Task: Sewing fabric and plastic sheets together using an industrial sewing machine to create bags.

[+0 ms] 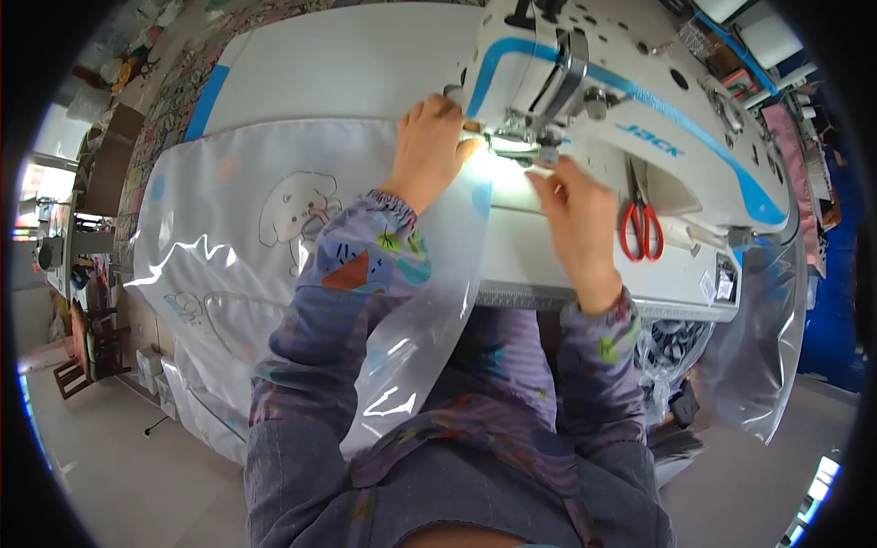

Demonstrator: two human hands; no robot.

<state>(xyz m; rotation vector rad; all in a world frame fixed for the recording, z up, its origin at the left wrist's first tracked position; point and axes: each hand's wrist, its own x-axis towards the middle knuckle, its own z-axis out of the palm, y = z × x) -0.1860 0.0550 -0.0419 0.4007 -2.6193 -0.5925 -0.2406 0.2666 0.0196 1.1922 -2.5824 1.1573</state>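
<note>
A white translucent plastic sheet, printed with a cartoon puppy and pale dots, spreads over the left of the sewing table and hangs down over my lap. My left hand rests on its far right corner, fingers bent and thumb held apart, close beside the needle area. The white and blue sewing machine stands above, its lamp brightly lighting the needle plate. Just right of the presser foot is my right hand, thumb and forefinger brought together below a small metal knob. Whatever lies between those fingertips is too small to make out.
Red-handled scissors lie on the machine bed to the right of my right hand. A metal ruler strip runs along the table's front edge. More clear plastic sheeting hangs at the right, near a bag of dark scraps. A wooden chair stands far left.
</note>
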